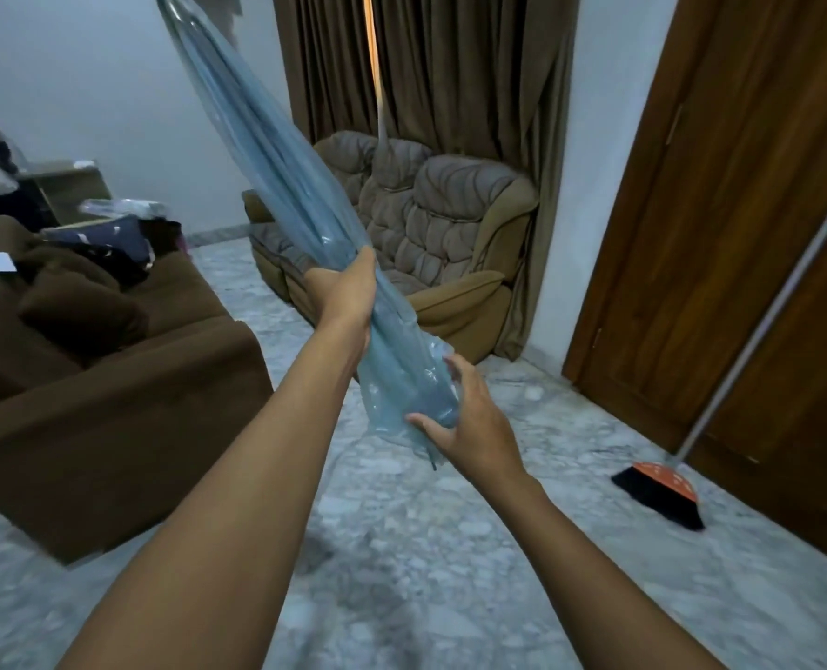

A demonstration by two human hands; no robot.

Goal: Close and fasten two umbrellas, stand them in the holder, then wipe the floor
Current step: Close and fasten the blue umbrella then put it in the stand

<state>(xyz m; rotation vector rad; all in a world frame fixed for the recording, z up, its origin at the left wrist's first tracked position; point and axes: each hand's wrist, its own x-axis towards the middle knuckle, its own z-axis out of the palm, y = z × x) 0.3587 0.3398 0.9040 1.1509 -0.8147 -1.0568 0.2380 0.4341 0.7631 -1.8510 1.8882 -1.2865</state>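
Note:
A folded translucent blue umbrella [276,152] slants from the upper left down to the middle of the view, its tip out of frame at the top. My left hand [346,295] grips it around the middle of the canopy. Lower down, my right hand [464,418] curls its thumb and fingers round the loose bottom edge of the canopy. The umbrella's handle is hidden behind my right hand. No second umbrella or holder is in sight.
A brown sofa [111,379] with clothes on it stands at the left. A tan armchair [430,244] sits by brown curtains [426,65]. A broom [663,490] leans against the wooden door [740,234] at the right. The floor [426,548] is grey marble.

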